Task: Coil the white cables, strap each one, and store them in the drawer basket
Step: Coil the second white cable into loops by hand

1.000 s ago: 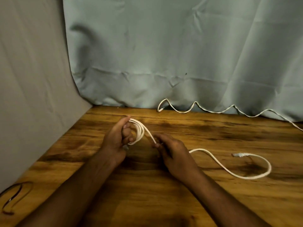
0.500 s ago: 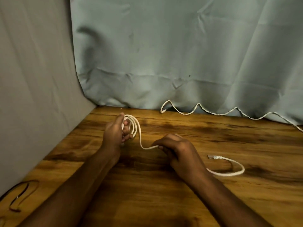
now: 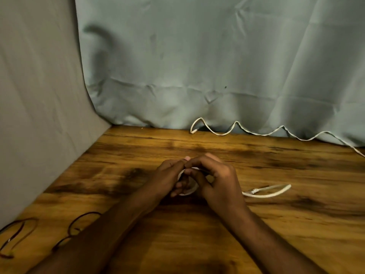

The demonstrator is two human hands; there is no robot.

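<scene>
both hands meet over the middle of the wooden table [image 3: 276, 224]. the left hand [image 3: 167, 178] and right hand [image 3: 219, 180] curl their fingers around a small coil of white cable [image 3: 187, 191] held between them. its loose end [image 3: 266, 191] lies on the table just right of the right hand. a second white cable [image 3: 237, 130] snakes along the curtain [image 3: 197, 66]. dark straps [image 3: 19, 234] lie at the near left.

White cable [image 3: 266, 192] at centre right; second white cable [image 3: 227, 132] along the upper-middle edge. Warm brown wooden table [image 3: 296, 224], streaked with dark grain patches. Pale grey-green curtain [image 3: 217, 56] across the top. Plain grey fabric [image 3: 35, 115] at left. Dark reddish-brown straps [image 3: 17, 234] at lower left.
</scene>
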